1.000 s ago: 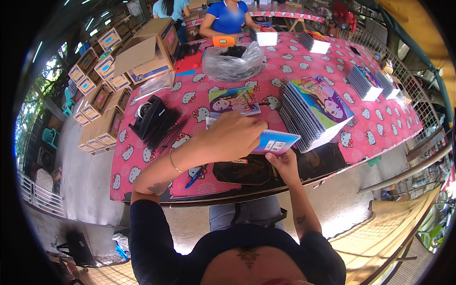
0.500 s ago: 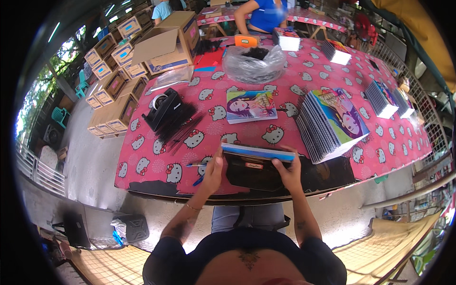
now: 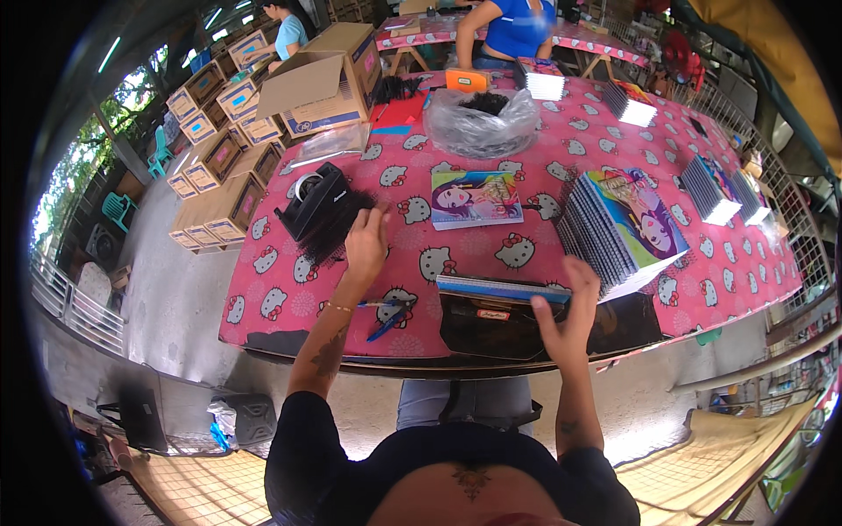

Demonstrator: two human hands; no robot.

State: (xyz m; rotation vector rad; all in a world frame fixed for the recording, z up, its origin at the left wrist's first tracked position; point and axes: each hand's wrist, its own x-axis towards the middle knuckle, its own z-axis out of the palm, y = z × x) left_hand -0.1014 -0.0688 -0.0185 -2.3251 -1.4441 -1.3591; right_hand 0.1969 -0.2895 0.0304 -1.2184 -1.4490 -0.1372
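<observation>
My right hand [image 3: 572,311] grips the right end of a flat, glossy black notebook [image 3: 491,333] with a small red-edged label and a blue-and-white layered top edge. Its thumb lies at the front, and the notebook tilts over the near table edge. My left hand [image 3: 367,241] is off it, fingers curled together at the right side of a heap of thin black strands [image 3: 326,230]. Whether a strand is between those fingers is too small to tell. A black tape dispenser [image 3: 320,200] stands against the heap. Blue pens [image 3: 390,323] lie nearer me.
Beyond the notebook lies a colourful spiral notebook [image 3: 476,200], with a tall notebook stack [image 3: 623,232] to the right. A plastic bag [image 3: 481,127] of black strands and an open carton [image 3: 320,83] stand farther back. A person in blue [image 3: 511,39] is across the table.
My left hand has let go of the notebook and moved up and left to the black strands. My right hand keeps the notebook, which now appears slightly lower and farther right.
</observation>
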